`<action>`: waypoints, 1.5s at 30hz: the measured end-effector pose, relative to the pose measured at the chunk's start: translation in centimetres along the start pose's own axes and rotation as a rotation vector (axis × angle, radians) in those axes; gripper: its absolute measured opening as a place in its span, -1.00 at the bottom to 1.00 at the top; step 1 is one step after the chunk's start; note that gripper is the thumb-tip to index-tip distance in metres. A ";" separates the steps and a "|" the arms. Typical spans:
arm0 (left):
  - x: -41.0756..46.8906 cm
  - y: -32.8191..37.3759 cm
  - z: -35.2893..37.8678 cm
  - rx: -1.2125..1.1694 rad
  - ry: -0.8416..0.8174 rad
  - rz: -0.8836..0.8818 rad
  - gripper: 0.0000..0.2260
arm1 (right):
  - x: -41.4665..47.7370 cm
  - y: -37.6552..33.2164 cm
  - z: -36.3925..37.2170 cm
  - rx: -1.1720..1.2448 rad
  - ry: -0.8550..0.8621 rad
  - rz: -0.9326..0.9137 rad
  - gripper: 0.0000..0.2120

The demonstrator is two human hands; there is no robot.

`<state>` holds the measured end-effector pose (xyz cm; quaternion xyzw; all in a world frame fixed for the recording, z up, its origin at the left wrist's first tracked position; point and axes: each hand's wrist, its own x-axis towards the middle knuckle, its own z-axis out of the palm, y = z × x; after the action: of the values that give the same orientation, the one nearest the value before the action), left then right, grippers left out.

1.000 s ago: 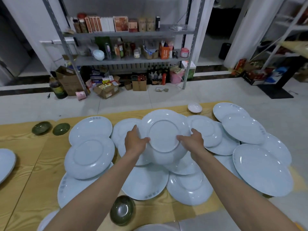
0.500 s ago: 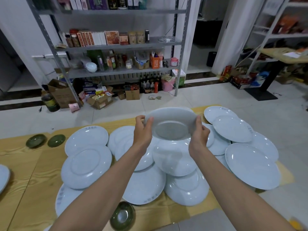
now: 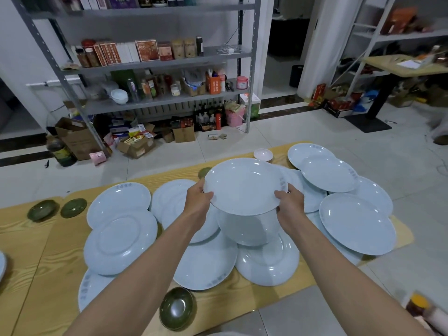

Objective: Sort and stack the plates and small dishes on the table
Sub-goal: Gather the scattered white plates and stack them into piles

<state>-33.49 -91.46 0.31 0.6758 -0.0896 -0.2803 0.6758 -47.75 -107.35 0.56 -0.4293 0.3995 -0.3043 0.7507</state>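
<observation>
While both hands, left [image 3: 197, 202] and right [image 3: 289, 206], grip its rim, the glossy pale-blue round plate [image 3: 244, 185] faces up above a yellow wooden table [image 3: 36, 258]; grey metal shelving [image 3: 155, 61] stands beyond.

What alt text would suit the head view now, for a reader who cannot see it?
The left hand and right hand grip opposite rims of a pale blue plate, held face up above a wooden table. Overlapping plates and small green dishes lie below.

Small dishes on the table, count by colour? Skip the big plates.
Green dishes: 4 (one partly hidden behind the held plate)
White dish: 1
Total: 5
</observation>
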 end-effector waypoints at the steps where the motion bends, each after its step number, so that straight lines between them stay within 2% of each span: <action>1: 0.0 -0.4 -0.1 0.020 0.002 0.005 -0.56 | -0.1 -0.1 -0.6 -0.035 -0.037 0.004 -0.63; 5: 0.1 -1.6 -0.2 0.074 -0.011 0.016 -0.53 | -0.4 0.0 -2.7 -0.147 -0.149 0.053 -0.65; 10: 0.1 -2.4 1.3 0.108 -0.065 0.005 -0.50 | -0.9 0.0 -5.6 -0.091 -0.159 0.121 -0.62; 22: 0.0 -2.8 9.2 0.199 -0.333 0.046 -0.46 | -5.7 -1.2 -12.5 0.076 0.142 -0.003 -0.50; 28: -1.6 -3.7 13.3 0.230 -0.493 0.075 -0.46 | -9.0 -0.5 -16.5 0.181 0.333 -0.040 -0.52; 34: -3.7 -5.4 17.7 0.290 -0.443 0.064 -0.50 | -9.8 -1.2 -21.8 0.272 0.507 -0.106 -0.50; 40: -6.4 -8.5 23.6 0.276 -0.351 -0.042 -0.50 | -8.3 -3.9 -29.2 0.307 0.535 -0.134 -0.44; 42: -7.5 -9.3 25.3 0.358 -0.336 0.007 -0.51 | -7.8 -4.9 -31.5 0.312 0.529 -0.145 -0.40; 45: -8.6 -10.6 26.9 0.701 -0.386 0.296 -0.53 | -7.3 -6.0 -33.9 0.309 0.529 -0.135 -0.36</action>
<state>-56.79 -109.67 -5.74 0.7798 -0.4002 -0.2542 0.4087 -81.22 -117.74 -2.23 -0.2420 0.5005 -0.5118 0.6550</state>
